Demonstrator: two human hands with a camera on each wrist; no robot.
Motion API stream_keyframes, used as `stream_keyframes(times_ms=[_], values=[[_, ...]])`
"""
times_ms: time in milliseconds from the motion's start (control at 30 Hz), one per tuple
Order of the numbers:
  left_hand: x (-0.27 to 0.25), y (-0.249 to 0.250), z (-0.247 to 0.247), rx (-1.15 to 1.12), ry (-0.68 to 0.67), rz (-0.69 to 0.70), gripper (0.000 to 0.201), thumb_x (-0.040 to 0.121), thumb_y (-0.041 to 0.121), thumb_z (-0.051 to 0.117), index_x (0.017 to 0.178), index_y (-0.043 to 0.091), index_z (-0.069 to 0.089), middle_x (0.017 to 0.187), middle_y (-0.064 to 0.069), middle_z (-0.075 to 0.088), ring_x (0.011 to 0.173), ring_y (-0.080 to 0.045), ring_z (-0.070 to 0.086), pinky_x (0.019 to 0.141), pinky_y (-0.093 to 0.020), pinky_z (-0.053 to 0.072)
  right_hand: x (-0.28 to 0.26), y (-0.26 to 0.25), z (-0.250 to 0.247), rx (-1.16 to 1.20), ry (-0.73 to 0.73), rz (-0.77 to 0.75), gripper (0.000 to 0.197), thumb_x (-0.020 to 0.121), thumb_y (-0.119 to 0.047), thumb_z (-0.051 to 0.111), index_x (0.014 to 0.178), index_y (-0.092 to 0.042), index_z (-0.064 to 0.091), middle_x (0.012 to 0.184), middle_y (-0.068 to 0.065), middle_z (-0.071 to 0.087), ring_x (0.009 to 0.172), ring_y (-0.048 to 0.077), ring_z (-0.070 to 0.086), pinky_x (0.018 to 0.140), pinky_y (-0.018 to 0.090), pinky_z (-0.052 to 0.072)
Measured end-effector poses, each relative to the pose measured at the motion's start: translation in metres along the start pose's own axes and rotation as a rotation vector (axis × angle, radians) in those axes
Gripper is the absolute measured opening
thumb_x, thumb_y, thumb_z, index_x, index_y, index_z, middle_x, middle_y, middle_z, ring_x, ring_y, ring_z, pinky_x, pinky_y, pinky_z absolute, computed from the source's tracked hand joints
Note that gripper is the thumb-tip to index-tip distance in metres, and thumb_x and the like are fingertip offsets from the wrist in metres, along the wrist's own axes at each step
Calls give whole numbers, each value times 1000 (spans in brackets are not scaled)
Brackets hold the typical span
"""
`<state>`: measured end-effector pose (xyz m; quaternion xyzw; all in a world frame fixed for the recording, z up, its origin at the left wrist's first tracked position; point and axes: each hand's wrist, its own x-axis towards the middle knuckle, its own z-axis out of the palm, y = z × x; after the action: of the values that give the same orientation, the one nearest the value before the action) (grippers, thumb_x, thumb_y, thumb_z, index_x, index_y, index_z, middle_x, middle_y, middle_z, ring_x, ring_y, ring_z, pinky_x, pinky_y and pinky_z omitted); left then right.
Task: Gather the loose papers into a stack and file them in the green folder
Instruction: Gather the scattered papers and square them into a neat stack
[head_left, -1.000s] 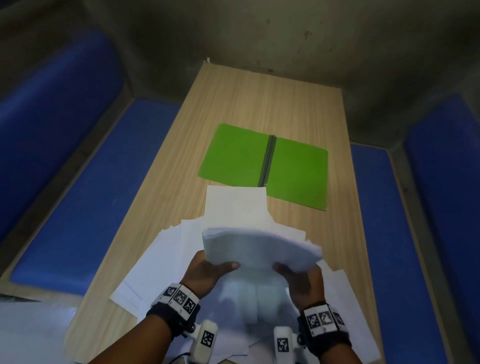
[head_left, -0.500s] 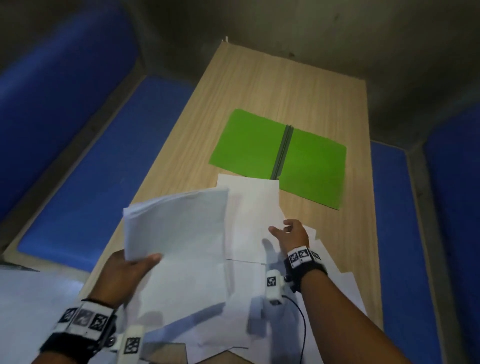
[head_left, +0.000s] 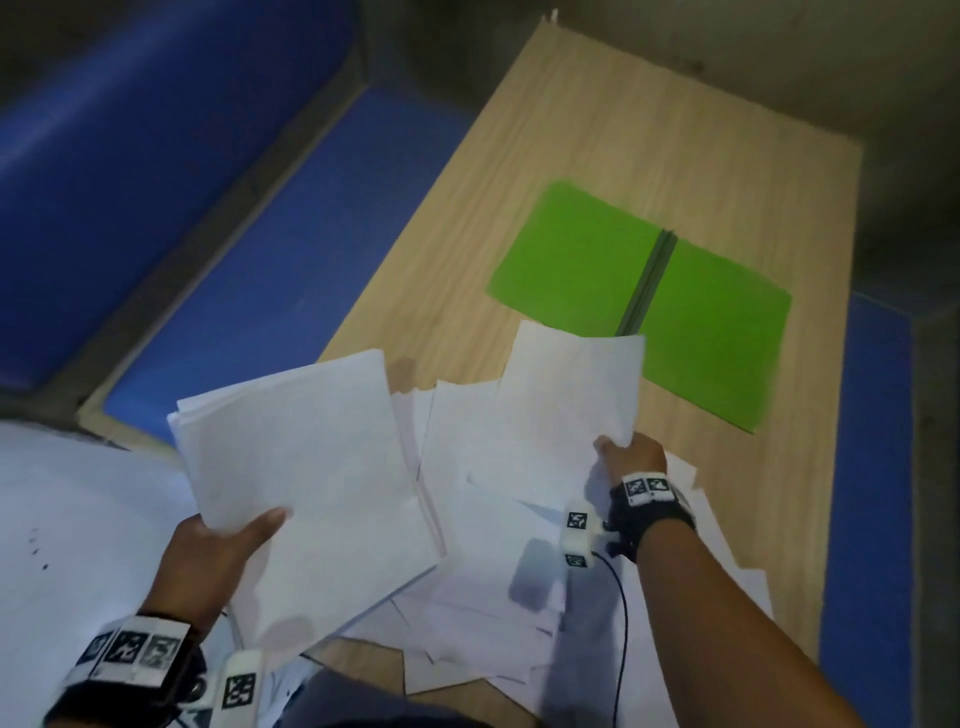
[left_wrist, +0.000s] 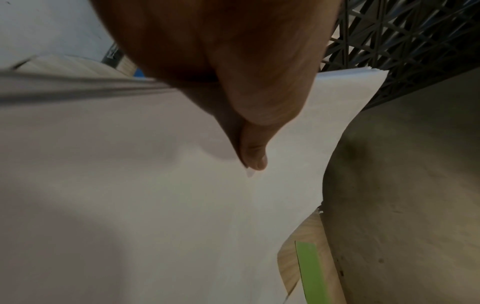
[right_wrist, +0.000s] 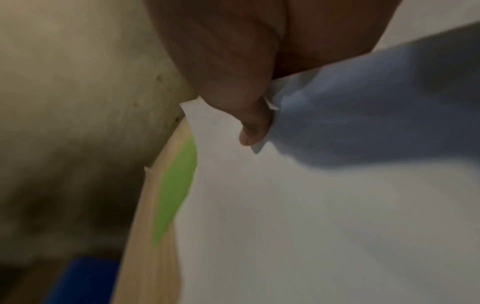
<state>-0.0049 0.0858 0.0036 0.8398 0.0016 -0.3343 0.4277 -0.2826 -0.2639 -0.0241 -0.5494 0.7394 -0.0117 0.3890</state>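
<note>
Since half a second ago, the right hand (head_left: 631, 460) has closed on the near right corner of the far sheet (head_left: 571, 384), thumb on top in the wrist view, and that sheet now peels up off the loose papers (head_left: 498, 525). The left hand (head_left: 218, 545) still carries the gathered stack (head_left: 306, 478) above the near left part of the tabletop (head_left: 649, 156), thumb pressed on its top face, fingers hidden beneath.

Judging from this, the one-handed hold at a single corner is the weak point: the stack bows in the left wrist view, and tilting it further could let sheets fan out or slide off the left edge, which it overhangs. The pinched sheet could crease or drag its neighbours along if pulled fast.

Loose papers cover the near half of the tabletop, some reaching past its right and near edges, so they could drop onto the blue bench (head_left: 872, 467). The green folder (head_left: 639, 301) lies open and flat beyond them, toward the far right, its near edge under the lifted sheet. Bare wood remains along the far end and left of the folder, room enough to square the stack.
</note>
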Motion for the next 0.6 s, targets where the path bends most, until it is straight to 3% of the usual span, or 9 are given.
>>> stream_keyframes(times_ms=[100, 167, 300, 367, 433, 500, 600], values=[[4, -4, -3, 46, 0, -1, 27, 77, 22, 85, 88, 2, 71, 82, -18, 74, 77, -35, 69, 71, -46, 55, -16, 18, -15, 121, 5, 37, 32, 86, -30, 65, 92, 2, 61, 94, 14, 67, 90, 31, 65, 77, 31, 49], [6, -7, -2, 64, -4, -10, 30, 73, 26, 88, 83, 5, 70, 81, -17, 74, 77, -36, 69, 75, -49, 55, -32, 34, -13, 128, -24, 34, 34, 83, -26, 68, 93, 5, 66, 92, 16, 70, 84, 31, 66, 76, 36, 51], [5, -8, 3, 87, 6, -27, 23, 78, 23, 84, 78, 8, 67, 81, -20, 72, 76, -35, 67, 70, -45, 53, -64, 61, 21, 9, -144, 17, 36, 77, -29, 75, 97, 1, 67, 93, 15, 69, 79, 25, 62, 69, 27, 45], [4, -9, 6, 112, 3, -26, 23, 79, 23, 83, 79, 7, 66, 82, -20, 72, 75, -34, 67, 70, -46, 54, -76, 62, 39, -19, -114, -8, 39, 70, -34, 80, 86, -4, 61, 93, 14, 68, 71, 23, 57, 56, 25, 42], [2, -10, 10, 145, -7, -24, 26, 80, 25, 82, 83, 4, 67, 82, -20, 71, 75, -34, 66, 69, -45, 54, -87, 57, 51, 37, -88, 31, 46, 68, -32, 82, 93, -9, 52, 95, 8, 59, 70, 21, 53, 49, 22, 35], [0, -11, 14, 167, -16, -17, 29, 81, 25, 82, 87, 0, 67, 83, -22, 71, 74, -34, 65, 66, -42, 52, -95, 49, 57, 139, -97, 97, 56, 71, -26, 82, 109, -12, 43, 100, 4, 49, 78, 22, 54, 57, 24, 41], [-6, -9, 20, 179, -29, -11, 29, 81, 22, 81, 90, 1, 65, 85, -23, 69, 74, -33, 64, 66, -41, 50, -94, 49, 59, 235, -94, 103, 64, 73, -17, 80, 119, -11, 36, 107, 1, 43, 95, 23, 54, 80, 28, 46]])
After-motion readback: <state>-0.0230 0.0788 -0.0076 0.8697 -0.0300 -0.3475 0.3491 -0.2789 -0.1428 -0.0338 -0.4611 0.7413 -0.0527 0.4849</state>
